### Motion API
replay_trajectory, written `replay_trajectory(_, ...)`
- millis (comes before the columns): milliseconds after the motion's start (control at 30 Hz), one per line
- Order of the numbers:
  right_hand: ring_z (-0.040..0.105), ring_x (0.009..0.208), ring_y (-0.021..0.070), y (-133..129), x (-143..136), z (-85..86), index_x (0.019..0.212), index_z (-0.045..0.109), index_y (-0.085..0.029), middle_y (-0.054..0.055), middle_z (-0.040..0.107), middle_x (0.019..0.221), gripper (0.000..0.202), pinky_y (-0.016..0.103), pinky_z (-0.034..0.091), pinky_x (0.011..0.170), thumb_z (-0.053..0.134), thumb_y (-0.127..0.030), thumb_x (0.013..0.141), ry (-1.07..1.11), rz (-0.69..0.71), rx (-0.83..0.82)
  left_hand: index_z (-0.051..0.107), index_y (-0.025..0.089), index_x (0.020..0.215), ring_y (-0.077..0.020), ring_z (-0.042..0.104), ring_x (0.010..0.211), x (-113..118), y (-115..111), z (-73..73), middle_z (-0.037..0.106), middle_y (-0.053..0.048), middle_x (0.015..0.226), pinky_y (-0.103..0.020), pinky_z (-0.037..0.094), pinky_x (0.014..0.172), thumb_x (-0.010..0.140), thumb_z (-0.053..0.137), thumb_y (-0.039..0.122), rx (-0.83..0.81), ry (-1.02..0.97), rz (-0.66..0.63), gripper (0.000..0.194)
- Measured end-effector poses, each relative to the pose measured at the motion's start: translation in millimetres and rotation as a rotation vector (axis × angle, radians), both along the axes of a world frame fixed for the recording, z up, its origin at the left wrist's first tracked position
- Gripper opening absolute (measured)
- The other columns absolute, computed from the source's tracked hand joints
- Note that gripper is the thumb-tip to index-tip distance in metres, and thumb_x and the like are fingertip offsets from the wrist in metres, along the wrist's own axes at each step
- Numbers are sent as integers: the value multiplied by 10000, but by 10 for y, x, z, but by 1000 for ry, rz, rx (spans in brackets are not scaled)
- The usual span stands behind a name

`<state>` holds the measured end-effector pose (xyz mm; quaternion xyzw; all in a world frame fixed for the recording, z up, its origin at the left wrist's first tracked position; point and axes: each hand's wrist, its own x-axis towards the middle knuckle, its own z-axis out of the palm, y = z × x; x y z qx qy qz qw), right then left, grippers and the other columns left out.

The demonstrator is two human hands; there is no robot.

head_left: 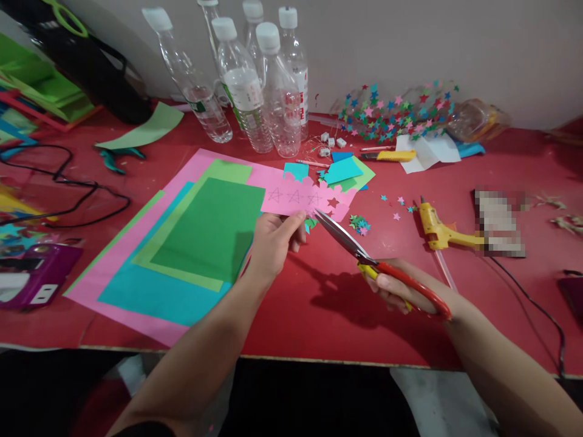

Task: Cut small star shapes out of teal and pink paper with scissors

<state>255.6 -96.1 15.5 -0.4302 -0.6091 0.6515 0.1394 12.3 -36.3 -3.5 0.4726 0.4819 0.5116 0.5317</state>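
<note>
Between the thumb and fingers of my left hand [279, 240] is the lower edge of a strip of pink paper [286, 204]. Drawn stars run along this strip, and its upper and right edges have notched cut-outs. My right hand [394, 285] grips red-and-yellow-handled scissors [348, 240], whose tips meet the strip just right of my left fingers. Whether the blades are parted is hard to make out. Beneath the strip's right end lies a small pile of cut paper stars [359, 224]. Stacked coloured sheets [209, 227] lie left of my left hand.
Several plastic bottles [282, 103] stand by the wall. A star-covered bottle [401, 115] lies at the back right, near a yellow cutter [396, 156]. Rightward are a yellow glue gun [441, 227] and a phone-like slab [498, 221]. A purple device [36, 276] sits far left.
</note>
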Motion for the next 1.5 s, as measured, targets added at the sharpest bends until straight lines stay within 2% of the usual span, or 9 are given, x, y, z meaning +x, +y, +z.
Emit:
replay_trajectory(267, 387, 406, 63, 5, 7, -41, 784, 462, -172, -63, 426, 511, 477, 226, 339, 441, 443, -637, 887, -1, 2, -4, 542, 157, 469, -32, 410, 334, 20, -17, 3, 520, 16, 426, -183, 283, 351, 821, 562, 306, -1, 19, -51, 383)
replay_trajectory(500, 396, 390, 63, -2, -22, -81, 779, 478, -168, -65, 429, 501, 494, 233, 389, 453, 436, -650, 878, 56, -8, 1, 540, 157, 473, -30, 415, 334, 21, -24, 16, 517, 19, 428, -175, 290, 345, 826, 560, 324, -7, 46, -41, 390)
replay_trajectory(733, 392, 379, 65, -9, -45, -37, 773, 488, -171, -74, 416, 476, 512, 247, 420, 465, 411, -667, 876, 69, -7, -57, 533, 158, 460, -31, 415, 331, 29, -36, 66, 491, 23, 392, -170, 306, 355, 823, 558, 304, 40, 120, 57, 392)
replay_trajectory(867, 389, 379, 60, -4, -10, -49, 788, 493, -168, -73, 419, 486, 501, 242, 413, 469, 415, -654, 884, 38, -9, -42, 533, 156, 458, -33, 410, 328, 29, -44, 91, 480, 23, 378, -172, 304, 353, 826, 547, 286, 30, 179, 45, 390)
replay_trajectory(1233, 391, 383, 65, 14, -10, -19, 767, 468, -174, -67, 422, 480, 504, 230, 349, 427, 434, -666, 871, -1, -9, -13, 531, 165, 459, -34, 397, 326, 2, 17, -32, 495, 24, 388, -185, 283, 356, 822, 543, 305, -15, 29, -12, 389)
replay_trajectory(1500, 388, 375, 60, 3, 24, -63, 785, 478, -173, -73, 420, 483, 494, 234, 385, 446, 424, -653, 883, 4, -8, -24, 545, 162, 446, -37, 406, 326, -5, -3, 43, 457, 29, 354, -186, 289, 365, 821, 552, 303, 15, 127, -1, 401)
